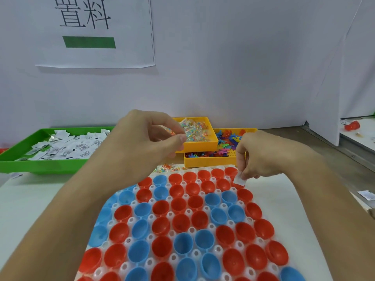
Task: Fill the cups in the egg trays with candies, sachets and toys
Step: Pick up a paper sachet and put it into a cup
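Observation:
A white egg tray [190, 211] lies in front of me, its sockets filled with empty red cups [178, 204] and blue cups [213, 199]. My right hand [261, 157] pinches a small white sachet [239, 180] just above the red cups at the tray's far right corner. My left hand [146, 138] hovers over the near left corner of the yellow candy tray [203, 145], fingers curled, thumb and index finger pinching a clear candy packet [184, 123].
A green tray [40, 165] heaped with white sachets stands at the left. A second yellow tray [209, 163] with colourful plastic toys sits behind the egg tray. Loose candy packets [168, 168] lie before it. A stray sachet [367, 194] lies at the right table edge.

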